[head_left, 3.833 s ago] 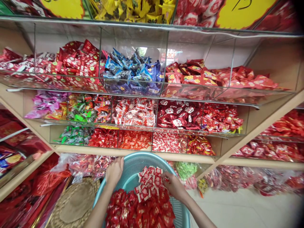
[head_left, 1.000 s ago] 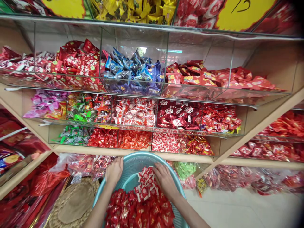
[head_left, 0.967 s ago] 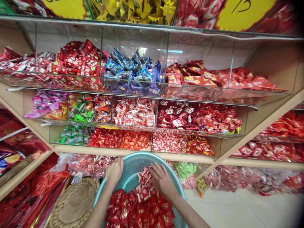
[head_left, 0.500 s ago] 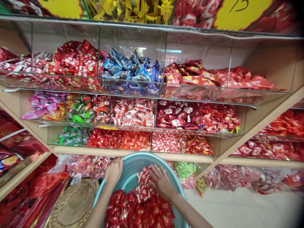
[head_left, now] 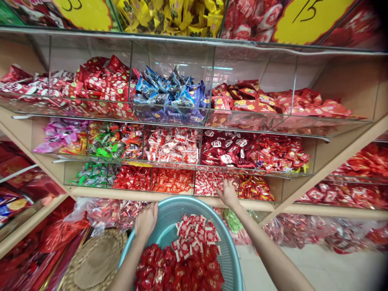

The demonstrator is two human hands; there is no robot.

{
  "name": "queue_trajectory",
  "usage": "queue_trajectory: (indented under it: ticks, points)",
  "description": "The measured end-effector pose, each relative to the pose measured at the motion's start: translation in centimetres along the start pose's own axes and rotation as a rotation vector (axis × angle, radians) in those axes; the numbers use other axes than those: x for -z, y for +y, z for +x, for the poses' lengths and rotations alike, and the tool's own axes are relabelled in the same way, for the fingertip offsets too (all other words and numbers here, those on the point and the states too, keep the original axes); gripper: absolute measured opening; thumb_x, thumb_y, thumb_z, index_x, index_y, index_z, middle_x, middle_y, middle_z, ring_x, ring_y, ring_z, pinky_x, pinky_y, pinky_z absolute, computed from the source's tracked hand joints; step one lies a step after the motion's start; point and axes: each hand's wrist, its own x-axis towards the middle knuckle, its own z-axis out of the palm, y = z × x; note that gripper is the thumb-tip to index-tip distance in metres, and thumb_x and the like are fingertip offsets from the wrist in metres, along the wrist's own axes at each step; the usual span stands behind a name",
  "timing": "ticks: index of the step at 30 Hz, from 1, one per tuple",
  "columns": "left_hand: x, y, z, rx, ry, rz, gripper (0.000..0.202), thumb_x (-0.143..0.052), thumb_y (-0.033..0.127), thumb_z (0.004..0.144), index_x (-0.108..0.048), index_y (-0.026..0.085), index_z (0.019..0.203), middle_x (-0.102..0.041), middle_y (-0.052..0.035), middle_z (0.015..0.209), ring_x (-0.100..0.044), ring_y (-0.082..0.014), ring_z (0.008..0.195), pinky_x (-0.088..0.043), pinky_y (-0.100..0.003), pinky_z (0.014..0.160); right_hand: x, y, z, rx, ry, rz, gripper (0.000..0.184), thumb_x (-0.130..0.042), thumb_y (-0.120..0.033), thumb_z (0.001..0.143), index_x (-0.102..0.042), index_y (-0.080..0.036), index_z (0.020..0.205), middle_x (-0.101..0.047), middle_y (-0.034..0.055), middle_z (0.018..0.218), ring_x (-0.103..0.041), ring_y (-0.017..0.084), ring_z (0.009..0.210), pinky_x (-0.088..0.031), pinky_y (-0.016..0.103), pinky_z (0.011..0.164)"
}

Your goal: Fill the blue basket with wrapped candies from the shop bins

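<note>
My left hand (head_left: 146, 220) grips the far rim of a teal plastic basket (head_left: 172, 206). Inside the basket lie dark red wrapped candies (head_left: 169, 270) and a smaller heap of red-and-white wrapped candies (head_left: 197, 234). My right hand (head_left: 228, 193) reaches up into the lowest clear bin, onto the red-and-white candies (head_left: 209, 182) there. Its fingers are curled down among the wrappers; what they hold is hidden.
Clear acrylic bins on wooden shelves hold candy: blue packets (head_left: 169, 93), red packs (head_left: 100, 81), maroon packs (head_left: 227, 147), green ones (head_left: 100, 145). A woven straw item (head_left: 93, 260) lies at lower left. Bagged sweets sit on the floor; yellow price signs (head_left: 306, 16) hang above.
My right hand has left the red-and-white candies in the basket and risen to the bottom shelf bin. The left hand has stayed on the rim. The view tilted slightly up.
</note>
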Motion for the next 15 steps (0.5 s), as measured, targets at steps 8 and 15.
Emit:
queue_trajectory:
  ticks: [8,15]
  points:
    - [-0.2,-0.3,0.0,-0.022,0.013,-0.013,0.050,-0.012,0.041,0.091,-0.057,0.020,0.097,-0.067,-0.0069,0.092,-0.064,-0.0187,0.077,-0.042,-0.028,0.065,-1.3,-0.3,3.4,-0.325,-0.212,-0.084,0.097,-0.048,-0.069,0.066,-0.019,-0.009,0.136,-0.028,0.0252,0.135,-0.033,0.039,0.121,-0.034,0.050,0.090]
    - [-0.3,-0.4,0.2,-0.009,0.008,-0.019,0.049,-0.014,0.041,0.091,-0.058,0.019,0.099,-0.067,-0.0088,0.094,-0.064,-0.0186,0.080,-0.043,-0.027,0.068,-2.6,-1.0,3.5,-0.281,-0.182,-0.224,0.098,-0.044,-0.069,0.070,-0.016,-0.005,0.139,-0.032,0.0239,0.137,-0.027,0.035,0.126,-0.025,0.047,0.097]
